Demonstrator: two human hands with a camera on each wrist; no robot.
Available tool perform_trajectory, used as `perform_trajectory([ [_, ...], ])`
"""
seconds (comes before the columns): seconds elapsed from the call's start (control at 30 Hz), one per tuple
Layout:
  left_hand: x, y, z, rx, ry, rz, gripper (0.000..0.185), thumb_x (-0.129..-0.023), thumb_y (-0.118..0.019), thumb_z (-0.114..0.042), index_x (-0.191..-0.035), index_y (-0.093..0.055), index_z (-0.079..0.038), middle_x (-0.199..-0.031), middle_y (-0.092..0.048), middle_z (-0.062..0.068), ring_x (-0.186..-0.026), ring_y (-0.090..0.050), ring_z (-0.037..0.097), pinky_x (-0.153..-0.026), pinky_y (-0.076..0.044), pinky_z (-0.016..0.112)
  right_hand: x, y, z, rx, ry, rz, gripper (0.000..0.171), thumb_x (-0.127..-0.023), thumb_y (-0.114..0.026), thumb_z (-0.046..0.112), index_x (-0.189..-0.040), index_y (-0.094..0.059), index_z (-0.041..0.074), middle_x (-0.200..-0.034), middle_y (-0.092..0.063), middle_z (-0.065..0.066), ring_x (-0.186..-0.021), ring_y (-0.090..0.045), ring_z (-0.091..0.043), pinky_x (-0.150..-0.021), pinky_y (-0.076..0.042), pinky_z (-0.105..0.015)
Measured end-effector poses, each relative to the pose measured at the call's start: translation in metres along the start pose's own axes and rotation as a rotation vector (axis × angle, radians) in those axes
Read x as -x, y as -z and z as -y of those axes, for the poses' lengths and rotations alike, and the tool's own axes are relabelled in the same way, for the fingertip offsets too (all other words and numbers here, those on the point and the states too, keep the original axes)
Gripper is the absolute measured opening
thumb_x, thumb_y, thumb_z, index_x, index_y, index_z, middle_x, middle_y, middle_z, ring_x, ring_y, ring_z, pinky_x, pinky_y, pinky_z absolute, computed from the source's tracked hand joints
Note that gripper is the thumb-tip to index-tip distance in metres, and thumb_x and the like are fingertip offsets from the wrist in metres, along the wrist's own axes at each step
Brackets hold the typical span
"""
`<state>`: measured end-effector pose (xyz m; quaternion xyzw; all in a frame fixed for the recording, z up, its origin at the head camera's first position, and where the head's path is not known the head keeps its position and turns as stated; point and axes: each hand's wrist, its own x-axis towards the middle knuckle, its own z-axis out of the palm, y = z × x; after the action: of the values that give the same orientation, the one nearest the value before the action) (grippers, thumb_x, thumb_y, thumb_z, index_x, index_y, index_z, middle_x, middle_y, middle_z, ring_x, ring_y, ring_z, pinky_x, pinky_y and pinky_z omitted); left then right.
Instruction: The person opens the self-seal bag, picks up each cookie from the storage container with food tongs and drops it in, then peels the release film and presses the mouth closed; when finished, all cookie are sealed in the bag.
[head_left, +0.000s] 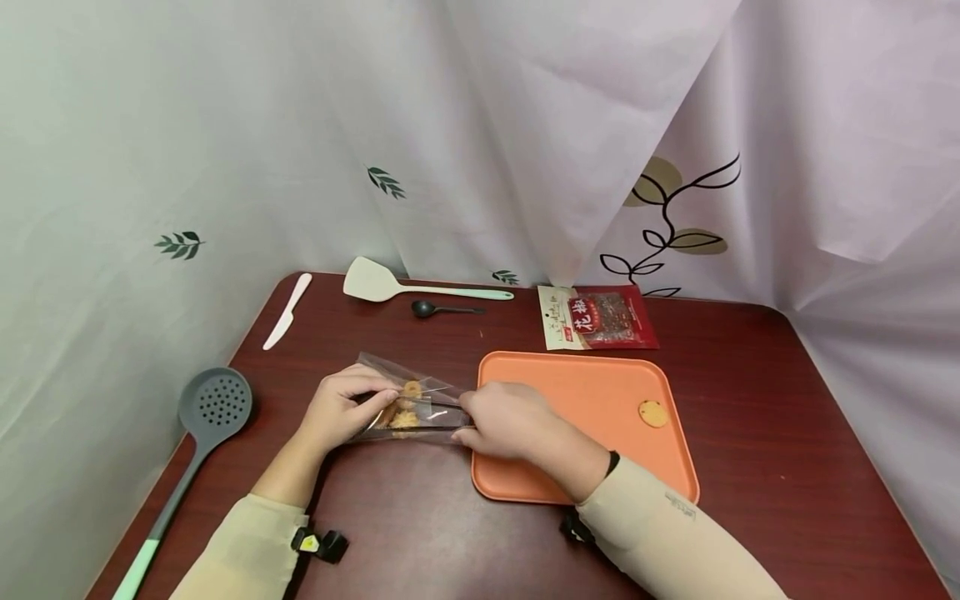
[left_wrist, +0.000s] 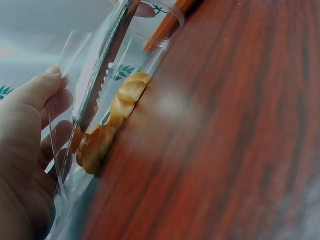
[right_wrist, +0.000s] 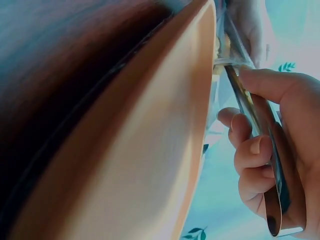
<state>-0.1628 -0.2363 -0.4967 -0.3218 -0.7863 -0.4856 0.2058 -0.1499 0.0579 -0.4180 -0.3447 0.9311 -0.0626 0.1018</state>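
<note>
My left hand (head_left: 341, 408) pinches a clear plastic bag (head_left: 386, 367) that lies on its side, its thumb on the near face. Several golden cookies (left_wrist: 132, 90) show through the film, low against the tabletop in the left wrist view. Metal tongs (right_wrist: 295, 200) are gripped in my right hand (head_left: 510, 421), fingers wrapped round both arms near the bent end. The tongs' arms reach through the bag's mouth toward the cookies; their tips are partly hidden by film and glare. My right hand is over the left edge of an orange tray (head_left: 585, 392).
One round cookie (head_left: 652, 413) lies on the tray's right side. A red spice packet (head_left: 611, 321) sits behind it. Along the back are a white spatula (head_left: 371, 281), a small black spoon (head_left: 424, 309) and a white knife (head_left: 288, 312). A grey skimmer (head_left: 215, 404) lies at the left edge.
</note>
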Motion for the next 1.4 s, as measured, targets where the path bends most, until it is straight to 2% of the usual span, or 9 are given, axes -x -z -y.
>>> perform_trajectory([
  [0.13, 0.000, -0.001, 0.000, -0.007, -0.016, -0.018, 0.032, -0.074, -0.085, 0.018, -0.091, -0.085, -0.009, -0.087, -0.077, 0.001, -0.083, -0.069, 0.015, -0.080, -0.052, 0.018, -0.006, -0.001, 0.005, 0.029, 0.005, 0.010, 0.033, -0.099, -0.073, 0.053, -0.092, -0.066, 0.022, -0.080, -0.064, 0.005, -0.070, -0.063, -0.014, -0.059, -0.053, -0.041],
  [0.3, 0.000, -0.002, 0.001, -0.017, 0.001, -0.034, 0.030, -0.070, -0.084, 0.022, -0.088, -0.083, -0.003, -0.085, -0.076, 0.004, -0.082, -0.068, 0.014, -0.079, -0.051, 0.016, -0.012, -0.003, 0.009, 0.059, 0.012, 0.026, 0.035, -0.099, -0.071, 0.055, -0.094, -0.068, 0.021, -0.080, -0.066, 0.003, -0.070, -0.064, -0.014, -0.057, -0.054, -0.041],
  [0.53, 0.001, -0.001, 0.000, 0.002, 0.020, -0.025, 0.029, -0.073, -0.084, 0.021, -0.090, -0.084, -0.002, -0.084, -0.076, 0.003, -0.082, -0.068, 0.014, -0.079, -0.052, 0.017, -0.010, -0.004, 0.007, 0.071, -0.002, 0.017, 0.036, -0.096, -0.075, 0.057, -0.098, -0.070, 0.021, -0.076, -0.060, 0.007, -0.068, -0.059, -0.013, -0.058, -0.052, -0.039],
  [0.73, 0.003, 0.002, -0.002, -0.004, 0.034, -0.014, 0.029, -0.076, -0.085, 0.018, -0.091, -0.085, -0.006, -0.089, -0.077, 0.002, -0.084, -0.070, 0.015, -0.083, -0.053, 0.018, -0.001, 0.000, -0.001, 0.035, -0.016, -0.008, 0.036, -0.094, -0.076, 0.056, -0.091, -0.065, 0.022, -0.079, -0.060, 0.007, -0.073, -0.061, -0.014, -0.060, -0.053, -0.040],
  [0.87, 0.001, 0.003, -0.002, 0.003, 0.045, -0.011, 0.027, -0.078, -0.085, 0.016, -0.093, -0.085, -0.007, -0.091, -0.077, 0.003, -0.086, -0.071, 0.017, -0.084, -0.053, 0.018, 0.013, 0.005, -0.012, 0.008, -0.038, -0.026, 0.037, -0.093, -0.078, 0.054, -0.098, -0.070, 0.018, -0.085, -0.065, 0.004, -0.082, -0.067, -0.019, -0.068, -0.057, -0.043],
  [1.07, 0.003, 0.004, -0.003, -0.012, 0.043, -0.022, 0.027, -0.077, -0.085, 0.017, -0.092, -0.084, -0.005, -0.091, -0.078, 0.003, -0.087, -0.071, 0.014, -0.085, -0.053, 0.017, 0.046, 0.007, -0.033, -0.083, -0.087, -0.055, 0.039, -0.091, -0.082, 0.050, -0.105, -0.075, 0.014, -0.087, -0.067, 0.004, -0.079, -0.063, -0.017, -0.070, -0.055, -0.042],
  [1.13, 0.003, 0.004, -0.003, -0.014, 0.054, -0.017, 0.026, -0.078, -0.085, 0.016, -0.092, -0.085, -0.006, -0.091, -0.077, 0.002, -0.088, -0.071, 0.013, -0.085, -0.053, 0.017, 0.060, 0.007, -0.041, -0.123, -0.101, -0.054, 0.039, -0.090, -0.083, 0.048, -0.106, -0.075, 0.014, -0.087, -0.067, 0.005, -0.077, -0.060, -0.015, -0.069, -0.053, -0.040],
  [1.23, 0.002, 0.002, -0.002, -0.003, 0.073, -0.004, 0.025, -0.081, -0.084, 0.014, -0.093, -0.085, -0.008, -0.092, -0.077, 0.000, -0.088, -0.071, 0.013, -0.085, -0.054, 0.019, 0.082, 0.007, -0.054, -0.182, -0.130, -0.068, 0.034, -0.088, -0.086, 0.046, -0.100, -0.073, 0.017, -0.077, -0.061, 0.009, -0.069, -0.052, -0.011, -0.060, -0.045, -0.035],
  [1.4, 0.002, 0.003, -0.002, 0.017, 0.082, -0.003, 0.024, -0.082, -0.083, 0.014, -0.093, -0.085, -0.008, -0.092, -0.077, 0.001, -0.089, -0.071, 0.013, -0.086, -0.054, 0.020, 0.111, 0.012, -0.072, -0.260, -0.183, -0.138, 0.030, -0.089, -0.087, 0.044, -0.090, -0.067, 0.021, -0.065, -0.047, 0.011, -0.058, -0.042, -0.009, -0.051, -0.035, -0.031],
])
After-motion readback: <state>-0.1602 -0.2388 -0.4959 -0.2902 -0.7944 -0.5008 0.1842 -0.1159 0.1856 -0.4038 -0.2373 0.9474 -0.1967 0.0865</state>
